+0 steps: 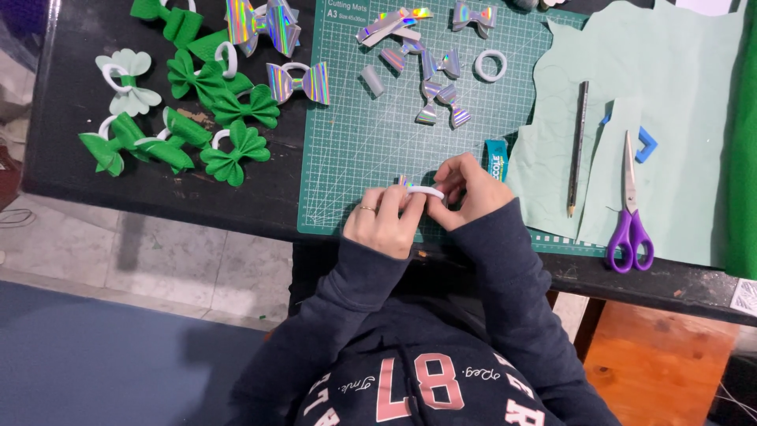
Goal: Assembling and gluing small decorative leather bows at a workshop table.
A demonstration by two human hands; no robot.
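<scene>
On black table (pixel 71 158), green cutting mat (pixel 347 158)

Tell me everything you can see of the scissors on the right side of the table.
The scissors have purple plastic loop handles and plain silver metal blades. They lie flat and closed, blades pointing away from the person, handles toward the table's near edge. They rest on a pale green sheet, with the handles right at that sheet's near edge. Nothing holds them: both hands are off to the left on the cutting mat. A pencil lies roughly parallel to their left, and a blue angular piece sits beside the blades.
</scene>
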